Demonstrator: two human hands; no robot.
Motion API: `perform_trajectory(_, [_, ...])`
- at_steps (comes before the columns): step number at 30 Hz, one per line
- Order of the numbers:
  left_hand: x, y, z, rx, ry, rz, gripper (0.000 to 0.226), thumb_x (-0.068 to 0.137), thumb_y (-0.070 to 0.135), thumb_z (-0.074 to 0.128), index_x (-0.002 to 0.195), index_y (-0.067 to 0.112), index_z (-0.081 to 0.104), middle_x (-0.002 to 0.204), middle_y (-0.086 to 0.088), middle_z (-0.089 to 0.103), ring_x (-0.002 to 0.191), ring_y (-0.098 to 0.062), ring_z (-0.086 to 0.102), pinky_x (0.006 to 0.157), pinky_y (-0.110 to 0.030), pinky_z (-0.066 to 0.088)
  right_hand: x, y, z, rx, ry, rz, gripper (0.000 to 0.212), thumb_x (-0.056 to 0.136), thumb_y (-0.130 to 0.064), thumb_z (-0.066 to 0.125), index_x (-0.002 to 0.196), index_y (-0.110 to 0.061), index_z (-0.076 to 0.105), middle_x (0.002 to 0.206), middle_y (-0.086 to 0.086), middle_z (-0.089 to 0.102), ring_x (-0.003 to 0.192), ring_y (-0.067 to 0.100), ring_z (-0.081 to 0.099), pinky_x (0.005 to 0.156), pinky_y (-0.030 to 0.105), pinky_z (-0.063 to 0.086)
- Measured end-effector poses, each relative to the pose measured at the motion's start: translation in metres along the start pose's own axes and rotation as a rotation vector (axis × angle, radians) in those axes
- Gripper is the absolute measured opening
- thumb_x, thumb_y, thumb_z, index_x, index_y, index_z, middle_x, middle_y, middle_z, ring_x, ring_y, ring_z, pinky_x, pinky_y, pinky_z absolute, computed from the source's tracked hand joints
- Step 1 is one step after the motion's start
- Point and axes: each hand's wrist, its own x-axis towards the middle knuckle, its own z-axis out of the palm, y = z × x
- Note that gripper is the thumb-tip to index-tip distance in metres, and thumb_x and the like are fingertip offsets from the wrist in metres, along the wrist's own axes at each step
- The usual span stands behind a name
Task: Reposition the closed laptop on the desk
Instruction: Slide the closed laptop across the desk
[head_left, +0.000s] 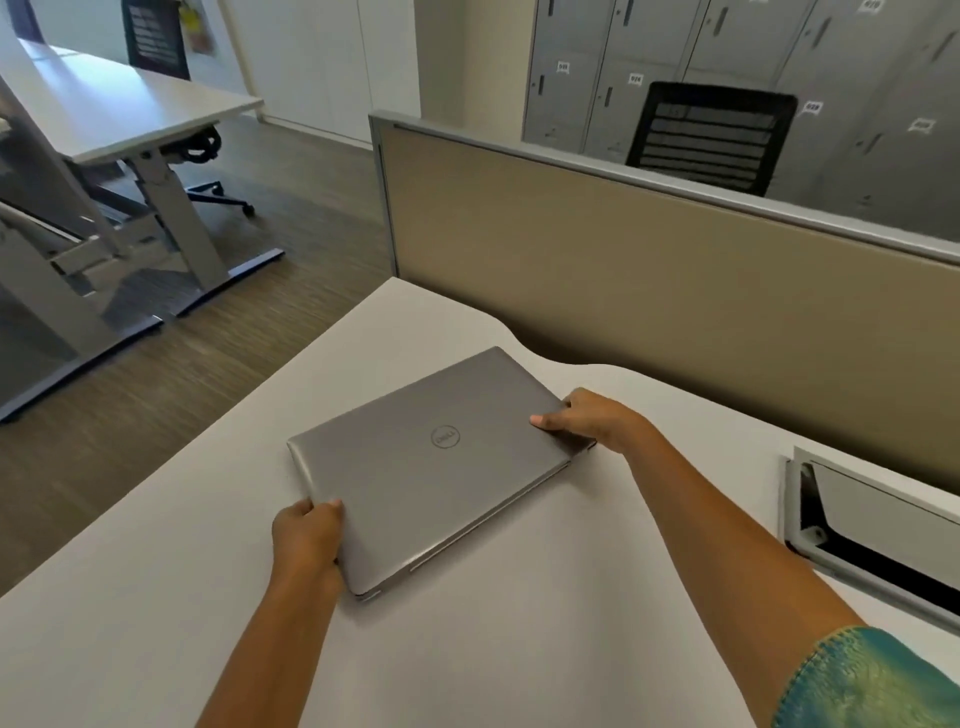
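Observation:
A closed grey laptop (415, 467) with a round logo on its lid lies at an angle on the white desk (519, 649). My left hand (306, 535) grips its near left edge, thumb on the lid and fingers under the side. My right hand (592, 421) holds the far right corner, thumb on top. Whether the laptop rests flat on the desk or is slightly lifted, I cannot tell.
A tan partition panel (649, 270) borders the desk's far side. An open cable hatch (872, 525) sits in the desk at the right. The desk's left edge drops to a wood floor (156, 389). Another desk (130, 114), a black chair (711, 135) and grey lockers (675, 36) stand beyond.

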Motion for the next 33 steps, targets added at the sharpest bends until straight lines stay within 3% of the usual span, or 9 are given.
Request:
perform_trajectory(3, [-0.015, -0.004, -0.007, 0.034, -0.078, 0.007, 0.033, 0.094, 0.001, 0.05, 0.126, -0.009, 0.051, 0.105, -0.018, 0.061, 0.07, -0.022, 0.055, 0.079, -0.036, 0.044, -0.049, 0.032, 0.0, 0.131, 0.016, 0.039, 0.059, 0.075, -0.047, 0.072, 0.111, -0.003, 0.058, 0.109, 0.014, 0.066, 0.09, 0.025, 0.062, 0.066, 0.029, 0.047])
perform_trajectory(7, [-0.044, -0.016, -0.01, 0.107, -0.188, 0.001, 0.041, 0.092, -0.001, 0.053, 0.132, -0.006, 0.048, 0.12, -0.025, 0.061, 0.075, -0.026, 0.06, 0.07, -0.036, 0.049, -0.131, 0.081, -0.002, 0.279, 0.075, 0.077, 0.049, 0.078, -0.039, 0.073, 0.108, -0.004, 0.057, 0.099, 0.01, 0.064, 0.079, 0.018, 0.059, 0.058, 0.024, 0.043])
perform_trajectory(10, [-0.071, -0.03, -0.005, 0.191, -0.271, 0.012, 0.039, 0.092, -0.001, 0.054, 0.13, -0.007, 0.049, 0.112, -0.026, 0.063, 0.075, -0.029, 0.061, 0.063, -0.033, 0.05, -0.191, 0.127, -0.001, 0.363, 0.118, 0.115, 0.051, 0.076, -0.04, 0.075, 0.107, -0.002, 0.059, 0.098, 0.009, 0.067, 0.08, 0.019, 0.063, 0.059, 0.022, 0.043])
perform_trajectory(16, [-0.134, -0.069, 0.017, 0.355, -0.438, 0.031, 0.032, 0.09, -0.003, 0.054, 0.122, -0.007, 0.056, 0.104, -0.027, 0.067, 0.079, -0.036, 0.065, 0.064, -0.035, 0.053, -0.302, 0.217, 0.007, 0.492, 0.2, 0.207, 0.046, 0.078, -0.031, 0.075, 0.106, 0.002, 0.059, 0.094, 0.01, 0.069, 0.078, 0.02, 0.065, 0.054, 0.018, 0.043])
perform_trajectory(19, [-0.169, -0.094, 0.028, 0.407, -0.493, 0.011, 0.025, 0.089, -0.006, 0.054, 0.113, -0.006, 0.059, 0.087, -0.016, 0.066, 0.075, -0.032, 0.063, 0.06, -0.033, 0.05, -0.351, 0.26, 0.013, 0.555, 0.24, 0.244, 0.043, 0.078, -0.03, 0.075, 0.106, 0.0, 0.061, 0.099, 0.011, 0.07, 0.086, 0.022, 0.068, 0.061, 0.021, 0.048])
perform_trajectory(24, [-0.213, -0.14, 0.049, 0.494, -0.575, -0.006, 0.028, 0.087, -0.008, 0.057, 0.115, -0.008, 0.059, 0.087, -0.016, 0.065, 0.076, -0.033, 0.062, 0.066, -0.035, 0.052, -0.425, 0.328, 0.027, 0.633, 0.305, 0.326, 0.045, 0.076, -0.031, 0.077, 0.106, -0.002, 0.062, 0.104, 0.011, 0.071, 0.094, 0.024, 0.068, 0.076, 0.029, 0.053])
perform_trajectory(30, [-0.251, -0.189, 0.07, 0.558, -0.609, -0.051, 0.039, 0.084, -0.007, 0.063, 0.122, -0.009, 0.056, 0.114, -0.025, 0.064, 0.099, -0.039, 0.062, 0.092, -0.046, 0.051, -0.492, 0.386, 0.044, 0.689, 0.39, 0.414, 0.047, 0.072, -0.034, 0.079, 0.106, -0.006, 0.061, 0.106, 0.01, 0.069, 0.097, 0.026, 0.067, 0.089, 0.04, 0.054])
perform_trajectory(33, [-0.265, -0.207, 0.077, 0.588, -0.618, -0.038, 0.043, 0.082, -0.006, 0.066, 0.124, -0.008, 0.055, 0.119, -0.025, 0.062, 0.099, -0.037, 0.061, 0.093, -0.043, 0.05, -0.516, 0.402, 0.049, 0.695, 0.442, 0.439, 0.045, 0.073, -0.033, 0.078, 0.106, -0.007, 0.06, 0.106, 0.01, 0.068, 0.097, 0.025, 0.065, 0.087, 0.038, 0.054])
